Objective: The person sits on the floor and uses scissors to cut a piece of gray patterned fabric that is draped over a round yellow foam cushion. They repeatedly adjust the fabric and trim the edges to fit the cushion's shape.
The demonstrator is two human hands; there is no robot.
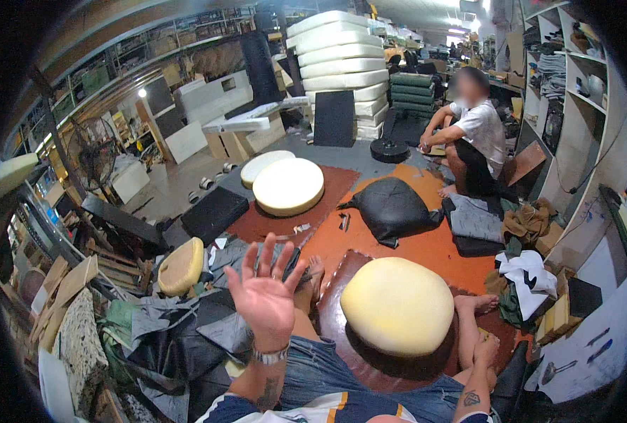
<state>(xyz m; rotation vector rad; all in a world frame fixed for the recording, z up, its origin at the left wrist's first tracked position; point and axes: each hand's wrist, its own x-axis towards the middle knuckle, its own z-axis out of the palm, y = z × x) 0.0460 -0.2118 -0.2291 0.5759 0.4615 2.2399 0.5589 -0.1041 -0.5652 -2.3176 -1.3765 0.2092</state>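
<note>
My left hand (266, 299) is raised, palm up and fingers spread, with nothing in it; a metal watch band circles its wrist. Between my bare legs sits a thick, rounded yellow foam cushion (398, 304) on a shiny brown sheet (336, 290). Neither hand touches the cushion. To its right, beside my lower leg, my right hand (485, 350) has its fingers curled in; what they hold, if anything, is too small to make out.
Crumpled dark fabric (158, 345) lies at left, near a tan foam seat pad (181, 266). Ahead are a black covered cushion (398, 211) and round pale foam discs (289, 187). A person (479, 130) squats at far right. White cloth (528, 278) lies on the right.
</note>
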